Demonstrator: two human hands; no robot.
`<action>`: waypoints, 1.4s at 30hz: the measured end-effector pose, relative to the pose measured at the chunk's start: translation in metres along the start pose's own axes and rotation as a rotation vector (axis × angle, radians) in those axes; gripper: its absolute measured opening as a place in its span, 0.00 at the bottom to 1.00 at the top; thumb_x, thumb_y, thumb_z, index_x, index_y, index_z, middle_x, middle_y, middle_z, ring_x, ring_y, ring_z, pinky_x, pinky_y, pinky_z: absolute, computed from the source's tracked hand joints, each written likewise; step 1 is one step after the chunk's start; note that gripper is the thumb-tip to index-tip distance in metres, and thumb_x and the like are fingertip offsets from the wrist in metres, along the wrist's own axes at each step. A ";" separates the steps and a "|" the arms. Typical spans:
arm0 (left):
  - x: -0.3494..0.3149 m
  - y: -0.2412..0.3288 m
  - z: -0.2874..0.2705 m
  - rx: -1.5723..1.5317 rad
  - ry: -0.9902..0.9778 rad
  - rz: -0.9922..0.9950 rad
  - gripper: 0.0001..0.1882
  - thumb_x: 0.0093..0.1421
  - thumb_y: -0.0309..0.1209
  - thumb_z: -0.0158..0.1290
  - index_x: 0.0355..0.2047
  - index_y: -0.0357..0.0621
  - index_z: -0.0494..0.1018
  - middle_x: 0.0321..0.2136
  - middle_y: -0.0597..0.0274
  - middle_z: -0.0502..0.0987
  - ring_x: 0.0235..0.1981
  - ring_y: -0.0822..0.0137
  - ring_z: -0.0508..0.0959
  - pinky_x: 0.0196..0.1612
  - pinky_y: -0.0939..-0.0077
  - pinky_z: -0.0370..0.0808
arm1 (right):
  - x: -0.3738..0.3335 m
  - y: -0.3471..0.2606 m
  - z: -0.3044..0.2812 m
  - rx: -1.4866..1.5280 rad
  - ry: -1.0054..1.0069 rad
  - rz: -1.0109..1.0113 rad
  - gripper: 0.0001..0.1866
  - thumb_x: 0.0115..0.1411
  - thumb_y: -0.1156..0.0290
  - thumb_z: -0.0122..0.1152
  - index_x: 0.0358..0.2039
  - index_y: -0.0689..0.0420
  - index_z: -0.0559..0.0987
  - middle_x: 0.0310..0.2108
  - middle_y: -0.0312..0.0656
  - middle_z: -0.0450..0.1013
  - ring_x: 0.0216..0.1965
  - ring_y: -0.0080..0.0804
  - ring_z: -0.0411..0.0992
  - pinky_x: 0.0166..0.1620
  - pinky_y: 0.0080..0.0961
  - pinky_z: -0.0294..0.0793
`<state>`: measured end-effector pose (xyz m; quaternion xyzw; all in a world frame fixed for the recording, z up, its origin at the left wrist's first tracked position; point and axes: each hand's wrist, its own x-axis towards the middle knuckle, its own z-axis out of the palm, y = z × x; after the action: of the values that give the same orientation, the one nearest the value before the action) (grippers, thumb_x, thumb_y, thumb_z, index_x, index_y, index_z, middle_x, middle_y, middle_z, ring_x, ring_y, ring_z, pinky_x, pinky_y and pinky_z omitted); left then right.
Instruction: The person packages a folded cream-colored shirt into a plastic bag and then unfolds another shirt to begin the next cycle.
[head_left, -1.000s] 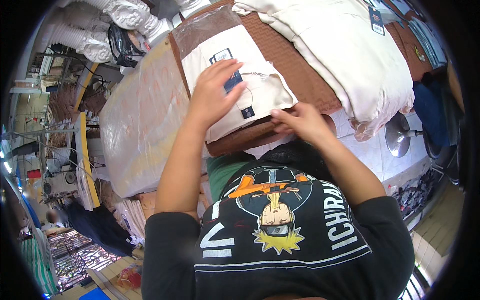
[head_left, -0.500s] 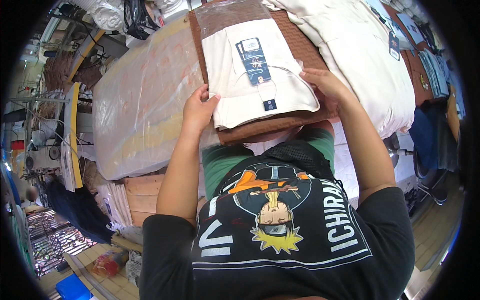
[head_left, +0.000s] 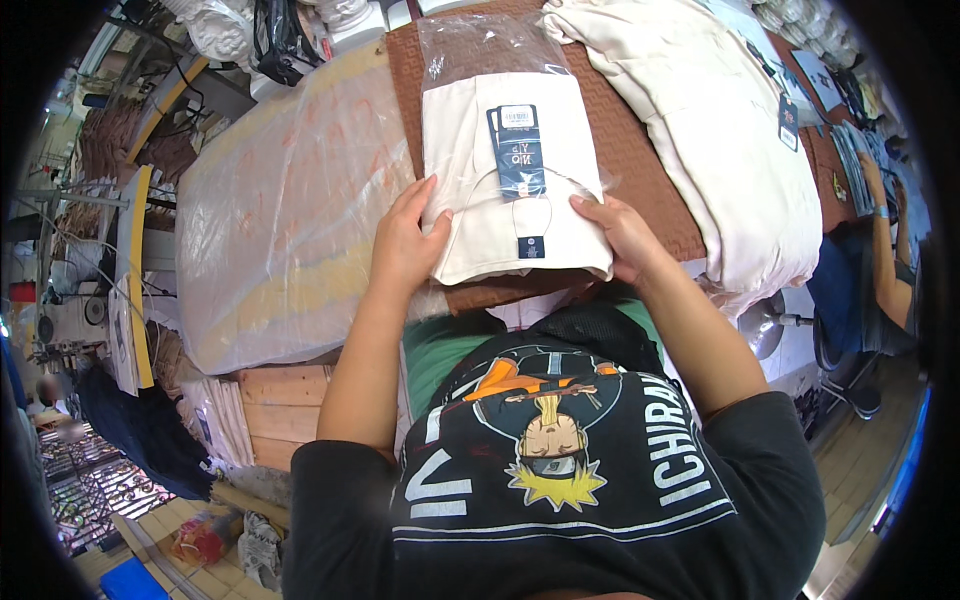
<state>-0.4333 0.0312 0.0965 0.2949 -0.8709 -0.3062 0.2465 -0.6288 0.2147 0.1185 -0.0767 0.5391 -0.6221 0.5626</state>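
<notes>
A folded cream garment point(head_left: 480, 170) with a dark blue hang tag point(head_left: 520, 150) lies partly inside a clear plastic bag point(head_left: 480, 45) on a brown woven mat point(head_left: 640, 170). My left hand point(head_left: 405, 245) grips the garment's near left corner, fingers on top. My right hand point(head_left: 625, 235) holds the near right corner the same way. The garment's near edge sits outside the bag's opening.
A tall stack of cream garments point(head_left: 720, 140) lies to the right on the mat. A large plastic-wrapped bundle point(head_left: 270, 220) fills the left. Another person's arm point(head_left: 885, 240) is at the far right. A wooden pallet point(head_left: 285, 410) and floor are lower left.
Both hands moved from the garment's top and far side to its two near corners. The view shifted, so the garment sits higher and straighter in the frame.
</notes>
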 end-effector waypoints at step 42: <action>0.061 0.092 0.048 0.066 -0.165 0.423 0.13 0.61 0.35 0.50 0.42 0.47 0.78 0.45 0.57 0.77 0.51 0.55 0.72 0.54 0.67 0.67 | 0.014 0.050 0.035 0.049 0.046 -0.424 0.26 0.60 0.71 0.52 0.58 0.60 0.60 0.47 0.47 0.70 0.48 0.33 0.69 0.51 0.28 0.66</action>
<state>-0.5391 0.0675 0.1408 0.0875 -0.9401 -0.2421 0.2234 -0.5780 0.1942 0.0874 -0.1605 0.5084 -0.7410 0.4083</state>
